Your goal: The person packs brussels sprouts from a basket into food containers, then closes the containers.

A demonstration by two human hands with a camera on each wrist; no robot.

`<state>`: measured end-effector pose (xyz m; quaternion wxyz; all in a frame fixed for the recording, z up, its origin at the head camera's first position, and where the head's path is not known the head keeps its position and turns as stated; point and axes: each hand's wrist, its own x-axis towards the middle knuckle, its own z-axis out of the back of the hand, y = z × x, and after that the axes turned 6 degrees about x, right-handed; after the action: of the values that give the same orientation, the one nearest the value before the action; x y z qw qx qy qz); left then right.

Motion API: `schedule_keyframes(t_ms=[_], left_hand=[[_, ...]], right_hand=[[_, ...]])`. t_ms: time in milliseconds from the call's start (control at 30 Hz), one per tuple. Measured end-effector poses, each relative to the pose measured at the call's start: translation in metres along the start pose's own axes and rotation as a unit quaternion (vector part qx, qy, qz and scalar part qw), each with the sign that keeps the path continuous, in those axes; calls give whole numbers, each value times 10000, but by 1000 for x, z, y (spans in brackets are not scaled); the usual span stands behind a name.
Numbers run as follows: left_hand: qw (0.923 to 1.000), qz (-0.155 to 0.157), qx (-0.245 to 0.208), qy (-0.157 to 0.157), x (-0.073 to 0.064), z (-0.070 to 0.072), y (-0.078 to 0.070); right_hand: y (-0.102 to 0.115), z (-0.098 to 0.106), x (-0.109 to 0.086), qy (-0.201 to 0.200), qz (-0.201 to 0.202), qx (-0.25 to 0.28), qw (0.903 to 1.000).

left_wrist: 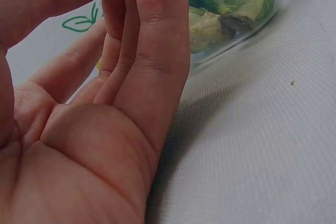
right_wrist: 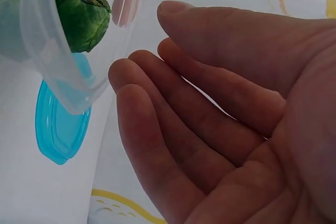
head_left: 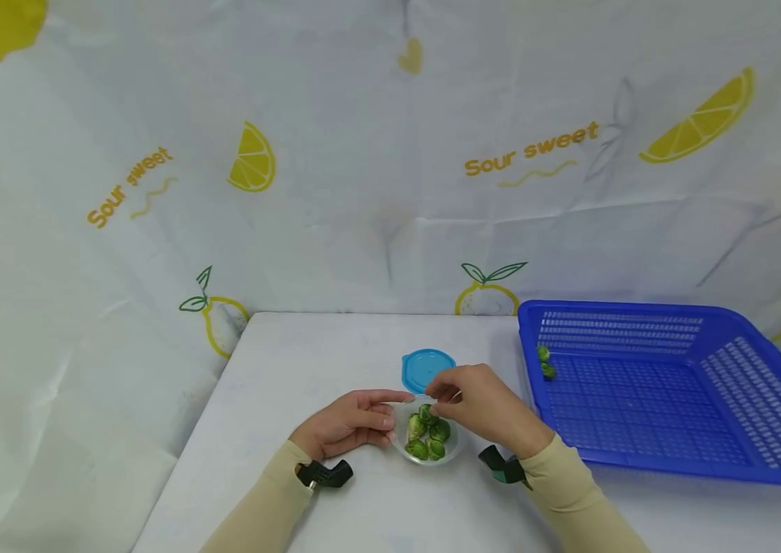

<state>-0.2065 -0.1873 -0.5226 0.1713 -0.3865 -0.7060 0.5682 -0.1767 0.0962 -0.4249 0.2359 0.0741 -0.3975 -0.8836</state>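
A clear plastic container point(head_left: 457, 445) with several Brussels sprouts point(head_left: 440, 430) in it stands on the table. My left hand point(head_left: 355, 422) is at its left side, index finger along the far rim and thumb close to the near side. In the left wrist view these fingers point(left_wrist: 157, 40) look nearly straight beside the container. Over the container's right rim is my right hand point(head_left: 480, 403). The right wrist view shows its fingers point(right_wrist: 178, 114) loosely bent, with nothing between them and the thumb. A sprout point(right_wrist: 84, 22) is visible beyond the fingertips, inside the container.
Behind the container lies a blue lid point(head_left: 425, 370), flat on the white table point(head_left: 335, 346). To the right stands a large blue basket point(head_left: 646, 453), with a few sprouts point(head_left: 547, 372) by its left wall. A lemon-printed sheet point(head_left: 362, 192) hangs behind the table.
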Motion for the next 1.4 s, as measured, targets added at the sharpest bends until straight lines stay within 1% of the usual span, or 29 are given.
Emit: schedule_keyframes(t_ms=[167, 267, 400, 500, 600, 733, 867, 967, 1067, 1200, 1300, 1400], left_hand=[[9999, 27, 41, -141, -4, 2, 0], [9998, 26, 15, -187, -7, 3, 1], [9995, -30, 34, -298, -12, 6, 3], [9995, -82, 37, -307, -14, 7, 3], [9996, -91, 31, -250, -16, 9, 3], [9998, -65, -3, -177, -18, 10, 4], [9999, -44, -17, -153, -18, 9, 6], [9999, -40, -56, -137, -17, 8, 8], [9999, -47, -102, -86, -15, 7, 10], [10000, -29, -73, -44, -11, 4, 10], [10000, -31, -8, -26, -6, 0, 8], [10000, -21, 49, -18, -1, -3, 4]], right_hand=[[5, 3, 0, 2, 142, 18, 9999], [9, 11, -4, 45, 206, -23, 9998], [14, 33, -9, 22, 122, -150, 9998], [10, 55, -13, -64, -47, -307, 9995], [-4, 81, -15, -130, -155, -547, 9983], [-34, 114, -18, -126, -249, -806, 9964], [-64, 135, -16, 54, -421, -882, 9952], [-83, 143, -13, 213, -553, -845, 9947], [-100, 146, -8, 314, -595, -762, 9948], [-121, 148, -3, 317, -605, -756, 9948], [-131, 148, -1, 262, -608, -843, 9942], [-134, 149, -1, 234, -625, -898, 9937]])
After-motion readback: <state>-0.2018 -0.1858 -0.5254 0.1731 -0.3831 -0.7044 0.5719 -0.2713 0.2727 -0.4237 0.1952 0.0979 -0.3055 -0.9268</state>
